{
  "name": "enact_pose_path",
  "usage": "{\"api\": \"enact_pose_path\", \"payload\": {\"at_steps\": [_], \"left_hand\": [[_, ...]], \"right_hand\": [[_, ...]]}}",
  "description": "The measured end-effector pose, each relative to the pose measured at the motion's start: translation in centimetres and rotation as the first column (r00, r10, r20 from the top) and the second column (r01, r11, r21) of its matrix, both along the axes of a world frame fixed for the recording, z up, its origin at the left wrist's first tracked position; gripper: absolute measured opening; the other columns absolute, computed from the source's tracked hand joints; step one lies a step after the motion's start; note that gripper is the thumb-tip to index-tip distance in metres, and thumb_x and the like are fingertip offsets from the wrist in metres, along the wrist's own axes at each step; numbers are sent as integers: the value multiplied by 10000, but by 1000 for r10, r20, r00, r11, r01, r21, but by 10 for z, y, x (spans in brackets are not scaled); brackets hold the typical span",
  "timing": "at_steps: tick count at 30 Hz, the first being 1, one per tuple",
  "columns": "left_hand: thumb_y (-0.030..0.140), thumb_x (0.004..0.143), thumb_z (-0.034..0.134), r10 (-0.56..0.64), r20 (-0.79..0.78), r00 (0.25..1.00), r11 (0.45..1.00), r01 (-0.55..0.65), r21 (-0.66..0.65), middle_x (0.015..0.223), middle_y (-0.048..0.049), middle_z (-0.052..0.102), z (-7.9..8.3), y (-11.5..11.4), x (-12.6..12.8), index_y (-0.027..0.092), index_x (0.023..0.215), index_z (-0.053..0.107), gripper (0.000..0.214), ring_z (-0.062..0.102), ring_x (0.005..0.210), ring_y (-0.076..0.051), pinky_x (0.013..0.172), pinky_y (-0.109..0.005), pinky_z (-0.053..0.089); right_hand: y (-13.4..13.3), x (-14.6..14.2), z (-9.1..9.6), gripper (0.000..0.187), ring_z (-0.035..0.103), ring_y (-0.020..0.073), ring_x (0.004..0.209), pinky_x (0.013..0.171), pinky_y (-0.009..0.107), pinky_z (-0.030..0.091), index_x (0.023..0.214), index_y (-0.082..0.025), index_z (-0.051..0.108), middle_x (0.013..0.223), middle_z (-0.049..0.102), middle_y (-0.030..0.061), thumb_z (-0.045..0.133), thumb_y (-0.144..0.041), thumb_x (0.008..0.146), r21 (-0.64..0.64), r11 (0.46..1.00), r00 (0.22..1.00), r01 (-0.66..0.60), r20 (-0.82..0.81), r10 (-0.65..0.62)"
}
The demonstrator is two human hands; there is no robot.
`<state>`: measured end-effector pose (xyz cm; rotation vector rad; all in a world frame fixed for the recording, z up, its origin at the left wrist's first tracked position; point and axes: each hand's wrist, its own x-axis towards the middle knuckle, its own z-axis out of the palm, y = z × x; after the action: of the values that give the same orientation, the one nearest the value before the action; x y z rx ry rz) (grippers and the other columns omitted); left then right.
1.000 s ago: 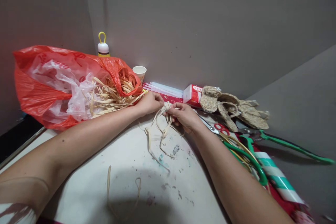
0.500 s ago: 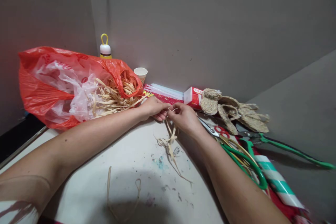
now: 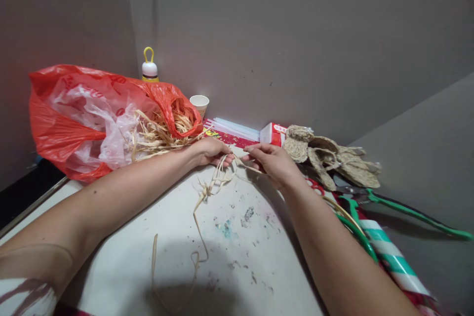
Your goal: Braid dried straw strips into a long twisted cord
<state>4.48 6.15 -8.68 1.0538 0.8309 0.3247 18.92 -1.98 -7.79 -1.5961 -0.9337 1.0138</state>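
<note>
Left hand and right hand are both pinching the same straw strands, fingers closed on the top end, held just above the white table near the far wall. Loose ends are trailing down onto the tabletop toward the person. Red bag of straw is lying just left of the left hand; woven straw pieces and green-handled cutters are sitting to the right.

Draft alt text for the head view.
The left hand and right hand pinch pale straw strands above a stained white table. An orange bag of straw lies at left; woven straw pieces and green-handled cutters at right.
</note>
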Motion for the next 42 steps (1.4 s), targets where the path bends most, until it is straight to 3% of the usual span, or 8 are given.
{"api": "enact_pose_path", "payload": {"at_steps": [2,7,11,17,23,27,34,42], "left_hand": [[8,814,422,-15,28,1000,999,16,-33,536,-23,569,0,0,0,78,657,549,214,535,445,-63,473,-171,485],[-15,813,362,-108,78,991,986,116,-117,506,3,488,1,1,0,78,627,516,259,401,358,-8,322,-83,294],[71,846,376,-145,53,988,979,151,-134,466,34,404,1,1,0,103,580,472,285,266,320,3,279,-89,162],[72,765,528,-48,-37,998,993,52,107,469,50,415,0,-1,2,115,576,476,200,224,328,11,307,-119,128],[69,727,541,-19,-74,997,988,30,148,414,63,377,-2,2,3,132,532,450,224,219,315,-3,324,-159,103],[105,708,572,21,-96,995,960,6,279,379,72,347,-6,2,2,143,550,484,185,247,313,-25,338,-187,127],[123,681,595,45,-111,993,925,1,380,379,78,369,-10,-1,0,144,594,554,99,261,324,-35,353,-200,161],[142,668,585,56,-110,992,880,2,475,448,48,491,-14,-5,1,130,612,598,59,302,348,-37,343,-189,169]], "right_hand": [[2,0,-4,115,417,46,351,316,164,295,670,-142,604,575,635,21,691,-214,653,-58,998,996,-11,-89,6],[5,-8,-10,131,376,40,321,277,141,232,652,-125,635,419,513,-24,684,-246,667,-129,967,952,-222,-242,186],[7,-8,-14,163,368,34,327,286,148,262,629,-132,631,452,550,-21,752,-232,582,-96,976,947,-194,-279,160],[9,-1,-20,224,346,23,336,305,142,237,630,-124,620,435,520,-31,793,-226,529,-62,973,932,-224,-305,195],[8,3,-16,186,397,32,367,319,130,285,623,-125,576,481,548,-17,746,-183,575,-68,980,951,-188,-260,165],[6,-1,-11,129,482,65,424,336,140,344,656,-137,559,535,577,2,686,-155,643,-100,983,969,-154,-210,131],[6,-1,-13,167,342,16,333,298,128,235,614,-137,514,462,468,-48,672,-160,664,-85,981,959,-173,-242,148],[4,-11,-9,171,362,17,328,287,127,238,563,-121,540,466,528,-12,676,-166,657,-81,990,969,-119,-225,99]]}}
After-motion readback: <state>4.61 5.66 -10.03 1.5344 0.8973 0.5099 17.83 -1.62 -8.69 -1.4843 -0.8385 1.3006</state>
